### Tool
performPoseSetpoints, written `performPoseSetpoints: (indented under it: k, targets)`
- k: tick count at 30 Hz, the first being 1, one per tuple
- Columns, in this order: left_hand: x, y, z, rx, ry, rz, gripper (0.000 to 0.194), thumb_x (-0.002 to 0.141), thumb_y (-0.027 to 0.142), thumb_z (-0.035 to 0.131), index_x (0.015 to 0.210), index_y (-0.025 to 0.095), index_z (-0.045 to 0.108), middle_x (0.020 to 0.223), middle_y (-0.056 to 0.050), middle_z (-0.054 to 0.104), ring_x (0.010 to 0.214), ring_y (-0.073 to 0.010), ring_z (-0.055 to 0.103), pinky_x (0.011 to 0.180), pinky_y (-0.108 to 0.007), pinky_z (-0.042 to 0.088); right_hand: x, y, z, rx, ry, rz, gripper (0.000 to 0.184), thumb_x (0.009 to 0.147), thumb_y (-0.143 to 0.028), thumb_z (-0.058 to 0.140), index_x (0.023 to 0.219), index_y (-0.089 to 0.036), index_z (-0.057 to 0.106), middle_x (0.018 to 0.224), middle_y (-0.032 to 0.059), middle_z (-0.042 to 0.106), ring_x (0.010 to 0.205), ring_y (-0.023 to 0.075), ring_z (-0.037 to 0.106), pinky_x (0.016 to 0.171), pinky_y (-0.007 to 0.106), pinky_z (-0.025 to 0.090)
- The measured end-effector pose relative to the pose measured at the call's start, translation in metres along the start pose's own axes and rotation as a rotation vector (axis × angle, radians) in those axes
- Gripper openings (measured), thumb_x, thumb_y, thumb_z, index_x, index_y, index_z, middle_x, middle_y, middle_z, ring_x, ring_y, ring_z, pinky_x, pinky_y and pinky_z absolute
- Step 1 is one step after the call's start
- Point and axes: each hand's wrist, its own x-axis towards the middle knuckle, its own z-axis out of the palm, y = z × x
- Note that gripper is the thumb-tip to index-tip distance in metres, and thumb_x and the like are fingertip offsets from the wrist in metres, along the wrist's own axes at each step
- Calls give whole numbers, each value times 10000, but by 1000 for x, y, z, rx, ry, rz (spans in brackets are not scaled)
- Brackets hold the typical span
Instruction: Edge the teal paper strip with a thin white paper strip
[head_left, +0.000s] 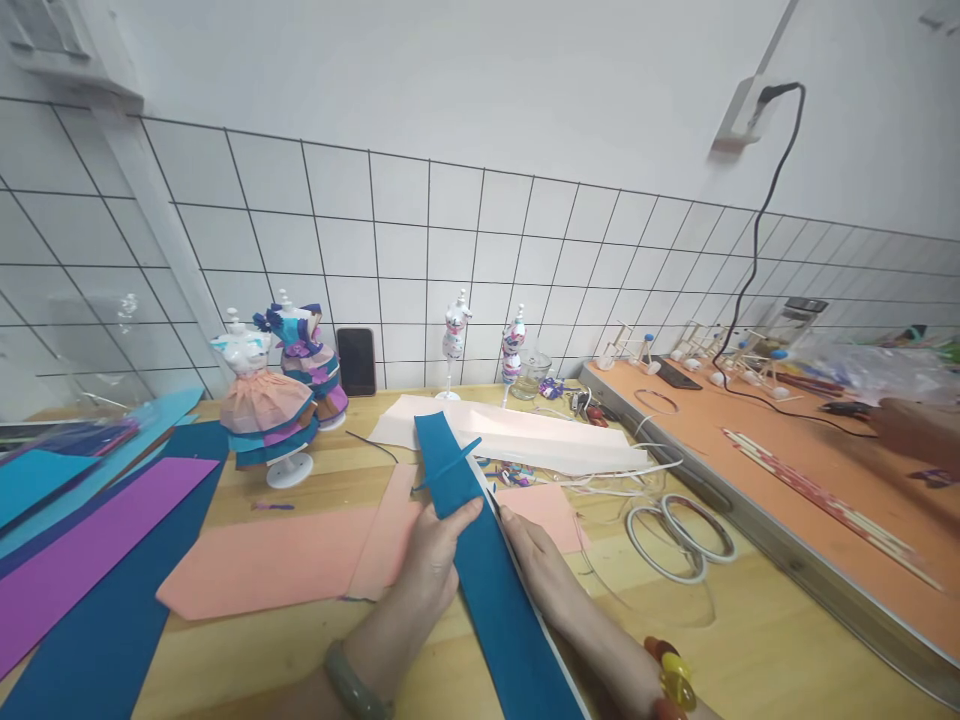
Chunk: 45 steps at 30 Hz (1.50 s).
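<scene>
A long blue strip (480, 560), paper or fabric by its look, runs slantwise from the table's middle toward me, with a white edge along its right side. My left hand (429, 565) is closed on it, thumb on top and fingers underneath. At the white edge is my right hand (536, 560), its fingers closed together beside a small dark thing mostly hidden by them. A narrow blue offcut (450, 465) lies across the strip's far part. Peach pieces (277, 560) lie to the left, and another peach piece (544, 510) is behind my right hand.
Two dressed mini mannequins (266, 390) and a phone (356, 362) stand back left. Two bare mannequin forms (455, 335) stand behind a pale sheet (525, 430). Tape rolls (697, 527) lie right, before an orange mat (810, 480). Blue and purple sheets (112, 540) cover the left.
</scene>
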Motion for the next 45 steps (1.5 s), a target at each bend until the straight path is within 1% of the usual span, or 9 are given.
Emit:
performPoseSetpoints:
  k: [6,10,18,25,31,35,40,43,45]
  targets:
    - [-3,0,3,14,-14,2,394,558,246,779,914,132,654,922,-113,697,788,-254,660,723,-356,521,0,0,-1,4,-4,2,460,881,-528,343,825,-154,607,804,40,638,774,189,565,720,300,450]
    - [-2,1,3,17,-2,8,457,548,256,784,969,138,653,891,-112,702,740,-254,665,718,-371,519,1,1,-1,-4,1,2,465,870,-544,356,818,-155,605,804,43,641,785,195,565,724,302,448]
    - [-3,1,3,35,-2,9,463,560,264,779,984,133,650,860,-109,706,696,-245,663,662,-351,520,2,2,-2,-39,19,22,502,853,-575,356,812,-139,601,806,54,635,758,196,554,697,306,439]
    - [-2,1,3,7,8,2,485,544,248,785,997,143,647,886,-107,704,720,-254,667,699,-367,518,3,4,-2,-47,32,32,509,838,-591,368,806,-142,606,801,55,639,751,198,560,692,307,441]
    - [0,0,2,4,16,5,416,539,228,786,924,141,651,916,-103,699,784,-250,662,723,-343,520,4,3,-2,-34,20,24,504,855,-577,343,809,-150,607,791,51,640,764,200,574,700,304,456]
    - [-1,1,3,4,13,-12,442,560,229,778,967,135,633,920,-110,696,791,-251,661,718,-346,525,4,2,-2,-41,19,21,510,861,-568,338,843,-136,608,813,58,641,789,208,574,712,311,452]
    - [-1,5,4,-53,20,-58,414,606,291,755,971,138,633,910,-104,698,783,-253,664,701,-344,532,3,2,-2,-64,38,10,487,855,-565,358,772,-143,587,757,36,611,729,186,541,680,294,428]
    - [0,5,3,-69,17,-22,377,587,269,767,920,136,648,891,-95,702,784,-247,663,703,-331,528,1,2,-1,-61,39,10,478,859,-559,355,750,-152,582,723,22,605,693,176,532,655,287,423]
    - [1,3,2,-78,4,1,356,581,253,773,897,137,655,876,-87,704,787,-237,661,715,-319,522,0,1,-1,-48,29,1,474,878,-534,333,782,-152,596,763,27,628,730,180,549,692,290,430]
